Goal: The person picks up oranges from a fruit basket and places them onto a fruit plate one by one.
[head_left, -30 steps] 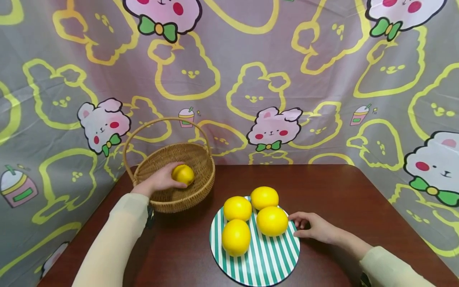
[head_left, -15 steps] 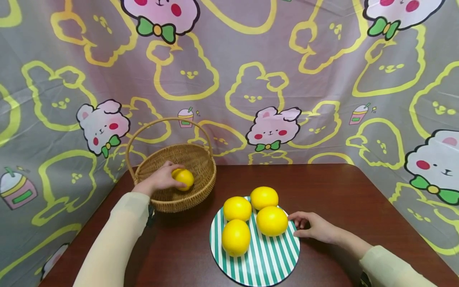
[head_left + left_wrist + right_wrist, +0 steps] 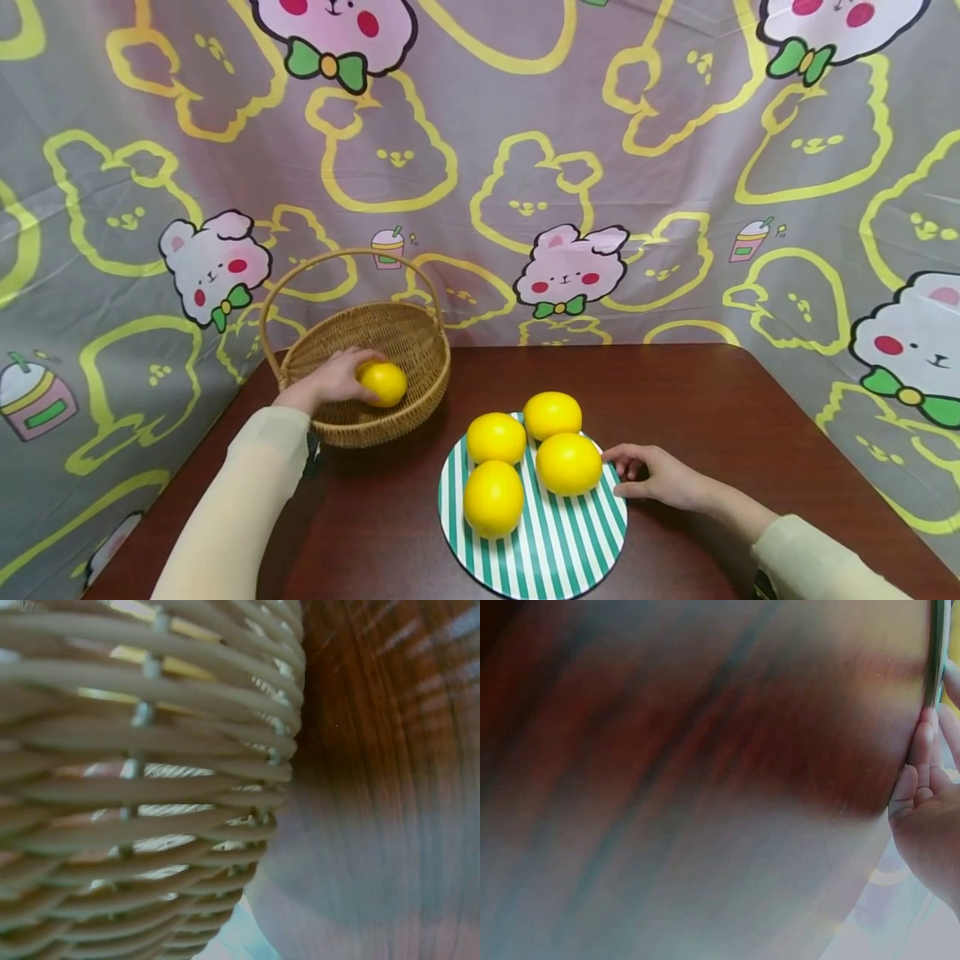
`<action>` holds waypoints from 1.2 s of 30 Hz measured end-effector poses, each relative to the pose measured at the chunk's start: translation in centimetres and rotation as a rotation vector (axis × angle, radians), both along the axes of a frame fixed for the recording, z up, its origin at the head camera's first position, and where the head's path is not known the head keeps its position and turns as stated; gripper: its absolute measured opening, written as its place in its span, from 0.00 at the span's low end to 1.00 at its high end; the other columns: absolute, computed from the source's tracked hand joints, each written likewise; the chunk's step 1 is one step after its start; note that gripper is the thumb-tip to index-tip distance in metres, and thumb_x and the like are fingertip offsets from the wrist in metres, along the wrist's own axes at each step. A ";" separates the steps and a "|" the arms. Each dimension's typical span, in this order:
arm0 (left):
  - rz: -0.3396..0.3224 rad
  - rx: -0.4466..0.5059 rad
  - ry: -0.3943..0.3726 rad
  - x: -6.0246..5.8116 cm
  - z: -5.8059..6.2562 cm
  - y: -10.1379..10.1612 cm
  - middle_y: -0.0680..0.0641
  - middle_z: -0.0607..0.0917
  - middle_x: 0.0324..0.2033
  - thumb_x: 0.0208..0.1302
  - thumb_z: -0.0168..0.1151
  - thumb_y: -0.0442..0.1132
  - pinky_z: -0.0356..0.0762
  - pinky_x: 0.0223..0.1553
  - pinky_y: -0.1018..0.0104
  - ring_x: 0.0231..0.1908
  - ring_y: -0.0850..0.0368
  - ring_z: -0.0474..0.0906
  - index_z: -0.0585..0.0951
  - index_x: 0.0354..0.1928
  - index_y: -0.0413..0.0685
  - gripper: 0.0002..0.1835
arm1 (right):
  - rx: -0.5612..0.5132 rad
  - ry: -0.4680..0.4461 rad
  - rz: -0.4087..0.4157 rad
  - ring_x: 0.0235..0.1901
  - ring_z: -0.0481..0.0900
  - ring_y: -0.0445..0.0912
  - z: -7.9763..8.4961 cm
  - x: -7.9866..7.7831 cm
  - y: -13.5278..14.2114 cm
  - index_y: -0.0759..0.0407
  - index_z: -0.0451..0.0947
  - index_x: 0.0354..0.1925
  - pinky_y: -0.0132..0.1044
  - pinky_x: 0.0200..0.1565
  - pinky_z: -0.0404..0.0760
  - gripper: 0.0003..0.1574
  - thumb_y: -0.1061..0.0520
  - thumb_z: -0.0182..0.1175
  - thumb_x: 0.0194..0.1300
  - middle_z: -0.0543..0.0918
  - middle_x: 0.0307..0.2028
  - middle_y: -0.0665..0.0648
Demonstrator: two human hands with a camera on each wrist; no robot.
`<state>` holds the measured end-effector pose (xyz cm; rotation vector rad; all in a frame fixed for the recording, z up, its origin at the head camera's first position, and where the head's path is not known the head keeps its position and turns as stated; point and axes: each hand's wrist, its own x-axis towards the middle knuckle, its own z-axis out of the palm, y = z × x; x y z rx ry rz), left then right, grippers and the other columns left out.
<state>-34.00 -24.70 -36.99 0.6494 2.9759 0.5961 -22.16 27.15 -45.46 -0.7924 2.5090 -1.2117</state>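
Inside a tilted wicker basket (image 3: 405, 333), my left hand (image 3: 339, 379) grips a lemon (image 3: 386, 384) from its left side. The left wrist view shows mainly the basket's woven outer wall (image 3: 142, 795), which screens that hand. My right hand (image 3: 660, 475) rests at the right edge of a round, green-and-white striped plate (image 3: 540, 550), its fingers loosely bent. In the right wrist view, the right hand (image 3: 930, 825) touches the plate's rim (image 3: 936, 660). Several more lemons sit on the plate, among them a front one (image 3: 493, 500) and a back one (image 3: 552, 416).
Basket and plate stand on a dark red-brown wooden table (image 3: 660, 383). The basket's tall arched handle (image 3: 348, 252) rises above my left hand. A grey curtain (image 3: 442, 100) printed with cartoon animals hangs behind and at both sides.
In the basket, the lemon has come slightly lower and toward me, with more of it showing beyond my left fingers. My right hand and the plate keep their places.
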 end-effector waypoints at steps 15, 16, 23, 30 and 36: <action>-0.056 0.068 -0.135 0.6 -0.9 0.4 0.33 0.74 0.56 0.46 0.77 0.39 0.71 0.45 0.48 0.46 0.43 0.73 0.67 0.67 0.40 0.44 | 0.001 0.036 0.017 0.33 0.72 0.41 -0.3 -0.1 0.3 0.62 0.75 0.55 0.31 0.37 0.74 0.24 0.56 0.66 0.63 0.74 0.35 0.51; -0.055 0.067 -0.131 0.6 -1.0 0.4 0.33 0.74 0.56 0.46 0.77 0.39 0.71 0.45 0.48 0.46 0.43 0.73 0.67 0.67 0.41 0.45 | 0.002 0.037 0.018 0.33 0.72 0.41 -0.3 -0.1 0.3 0.62 0.75 0.55 0.31 0.37 0.74 0.24 0.55 0.66 0.63 0.74 0.35 0.51; -0.073 0.058 -0.103 0.4 -1.4 0.0 0.35 0.76 0.54 0.45 0.77 0.40 0.71 0.41 0.50 0.43 0.45 0.74 0.69 0.66 0.43 0.43 | -0.010 0.012 0.019 0.33 0.71 0.43 -0.3 -0.1 0.1 0.63 0.75 0.55 0.31 0.37 0.73 0.24 0.57 0.67 0.62 0.74 0.35 0.53; -0.086 0.068 -0.097 0.3 -1.6 -0.2 0.38 0.78 0.51 0.45 0.76 0.41 0.71 0.38 0.54 0.38 0.49 0.74 0.71 0.64 0.44 0.41 | -0.011 -0.017 0.006 0.33 0.71 0.44 -0.2 -0.1 0.0 0.63 0.74 0.57 0.31 0.36 0.73 0.25 0.59 0.66 0.62 0.74 0.36 0.54; -0.086 0.081 -0.109 0.4 -1.4 -0.5 0.39 0.78 0.50 0.46 0.76 0.40 0.71 0.38 0.56 0.38 0.50 0.73 0.70 0.65 0.42 0.41 | -0.006 -0.023 0.004 0.33 0.71 0.43 -0.2 -0.2 0.0 0.63 0.74 0.57 0.31 0.36 0.73 0.26 0.58 0.67 0.62 0.74 0.36 0.54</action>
